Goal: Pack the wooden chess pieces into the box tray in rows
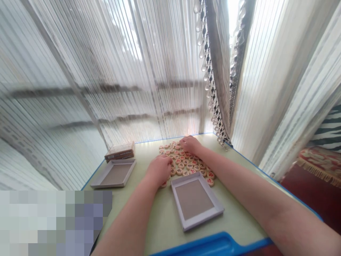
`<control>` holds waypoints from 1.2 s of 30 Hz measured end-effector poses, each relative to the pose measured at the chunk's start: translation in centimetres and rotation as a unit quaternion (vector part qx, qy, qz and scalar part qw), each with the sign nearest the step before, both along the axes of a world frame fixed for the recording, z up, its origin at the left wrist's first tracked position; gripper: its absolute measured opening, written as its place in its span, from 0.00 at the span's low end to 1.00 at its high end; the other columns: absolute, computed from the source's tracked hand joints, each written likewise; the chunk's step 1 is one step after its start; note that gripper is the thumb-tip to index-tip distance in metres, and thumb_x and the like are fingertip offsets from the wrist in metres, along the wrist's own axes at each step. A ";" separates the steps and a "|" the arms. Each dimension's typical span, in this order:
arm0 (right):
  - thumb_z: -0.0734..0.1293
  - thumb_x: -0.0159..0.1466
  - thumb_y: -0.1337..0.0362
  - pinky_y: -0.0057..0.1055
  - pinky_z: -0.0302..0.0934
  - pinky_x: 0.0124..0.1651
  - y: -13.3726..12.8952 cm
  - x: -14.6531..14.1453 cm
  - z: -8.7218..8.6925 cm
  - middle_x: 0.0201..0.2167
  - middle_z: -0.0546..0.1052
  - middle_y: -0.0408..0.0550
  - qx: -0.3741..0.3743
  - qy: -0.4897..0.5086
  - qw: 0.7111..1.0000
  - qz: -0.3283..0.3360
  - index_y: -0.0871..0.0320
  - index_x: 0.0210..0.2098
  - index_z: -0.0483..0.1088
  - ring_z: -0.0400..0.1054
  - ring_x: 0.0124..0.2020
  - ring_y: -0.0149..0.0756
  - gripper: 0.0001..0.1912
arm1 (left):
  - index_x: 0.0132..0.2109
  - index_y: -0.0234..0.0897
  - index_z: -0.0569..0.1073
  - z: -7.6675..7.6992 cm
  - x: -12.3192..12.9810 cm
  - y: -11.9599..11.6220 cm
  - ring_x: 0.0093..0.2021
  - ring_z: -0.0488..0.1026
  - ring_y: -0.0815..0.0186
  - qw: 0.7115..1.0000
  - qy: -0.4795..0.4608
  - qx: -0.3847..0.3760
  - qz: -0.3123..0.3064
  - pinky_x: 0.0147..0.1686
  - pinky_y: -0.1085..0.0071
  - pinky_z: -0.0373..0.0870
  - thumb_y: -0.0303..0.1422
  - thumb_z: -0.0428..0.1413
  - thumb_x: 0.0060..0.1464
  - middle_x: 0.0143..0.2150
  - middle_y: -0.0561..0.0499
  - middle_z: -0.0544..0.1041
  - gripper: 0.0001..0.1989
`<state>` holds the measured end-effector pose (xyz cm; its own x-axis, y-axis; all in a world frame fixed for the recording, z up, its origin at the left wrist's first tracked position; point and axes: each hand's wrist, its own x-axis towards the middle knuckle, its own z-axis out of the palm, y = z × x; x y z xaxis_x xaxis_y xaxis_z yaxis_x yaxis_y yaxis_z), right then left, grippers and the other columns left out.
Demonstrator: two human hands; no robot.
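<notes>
Two bare hands work among round wooden xiangqi pieces (189, 166) on a pale green tabletop (162, 227) with a blue edge. The pieces lie flat and close together, mostly between the hands and just beside them; those that can be made out show red or dark characters on their upper faces.

The left hand (160, 170) rests at the left side of the pieces, its fingers bent and held close together, the fingertips at the outermost pieces. At least one red-marked piece shows just below this hand. The right hand (190, 145) is farther out, at the far edge of the pieces, with its fingers curving downward over them. Whether either hand pinches a piece, I cannot tell, as the fingertips are partly hidden.

Nearer the person than both hands, between the forearms, a shallow white-rimmed box half (195, 199) lies with its grey-brown inside facing up, right by the nearest pieces. To the left of the left hand, well apart from it, lies a similar shallow tray (117, 174), and just beyond that a small stack of flat boxes (120, 150). Beyond both hands hangs a string curtain (128, 64), with a grey bead-trimmed drape (220, 64) beyond and right of the right hand.
</notes>
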<state>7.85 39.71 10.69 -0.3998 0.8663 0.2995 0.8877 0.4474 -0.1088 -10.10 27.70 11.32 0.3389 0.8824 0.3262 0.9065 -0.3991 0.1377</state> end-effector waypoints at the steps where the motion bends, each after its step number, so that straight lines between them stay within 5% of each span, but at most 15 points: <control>1: 0.50 0.65 0.60 0.34 0.50 0.51 0.0 0.1 0.1 0.45 0.72 0.51 0.000 0.014 1.000 -0.009 0.58 0.41 0.71 0.60 0.48 0.39 0.21 | 0.36 0.39 0.74 0.0 0.0 0.0 0.43 0.68 0.65 1.000 0.002 -0.001 0.001 0.46 0.71 0.63 0.27 0.45 0.49 0.39 0.50 0.75 0.13; 11: 0.64 0.53 0.58 0.29 0.56 0.44 0.2 0.6 0.0 0.36 0.73 0.48 -0.015 0.067 0.998 -0.010 0.56 0.34 0.74 0.63 0.41 0.38 0.12 | 0.37 0.40 0.74 0.1 0.1 -0.1 0.43 0.68 0.64 1.000 -0.006 -0.014 0.001 0.46 0.70 0.62 0.27 0.45 0.50 0.40 0.49 0.74 0.14; 18: 0.56 0.61 0.58 0.29 0.54 0.44 0.0 0.5 0.2 0.32 0.74 0.51 -0.014 0.072 0.997 -0.002 0.59 0.23 0.73 0.63 0.41 0.38 0.19 | 0.36 0.40 0.73 -0.2 -0.2 0.1 0.42 0.68 0.65 1.000 -0.002 0.005 -0.019 0.44 0.70 0.63 0.27 0.45 0.50 0.39 0.50 0.74 0.13; 24: 0.53 0.62 0.57 0.29 0.57 0.37 0.1 1.0 0.7 0.36 0.74 0.55 -0.029 0.089 0.994 -0.058 0.61 0.30 0.74 0.67 0.36 0.38 0.21 | 0.36 0.39 0.73 -0.1 -0.2 0.1 0.42 0.68 0.65 1.000 -0.007 -0.002 -0.011 0.45 0.70 0.63 0.27 0.45 0.50 0.39 0.50 0.74 0.12; 30: 0.64 0.53 0.55 0.27 0.58 0.29 0.9 2.0 0.9 0.28 0.76 0.50 -0.110 0.076 0.988 -0.072 0.58 0.28 0.75 0.68 0.29 0.36 0.14 | 0.35 0.40 0.73 0.1 -0.2 0.1 0.42 0.68 0.65 1.000 -0.017 -0.007 -0.015 0.45 0.71 0.63 0.27 0.45 0.50 0.39 0.51 0.74 0.12; 36: 0.65 0.52 0.56 0.27 0.58 0.32 1.2 2.1 0.8 0.29 0.77 0.49 -0.109 0.087 0.988 -0.064 0.58 0.31 0.75 0.69 0.33 0.38 0.14 | 0.36 0.40 0.73 0.2 -0.1 -0.1 0.42 0.68 0.65 0.999 -0.027 -0.018 -0.005 0.46 0.71 0.63 0.26 0.45 0.49 0.39 0.51 0.74 0.13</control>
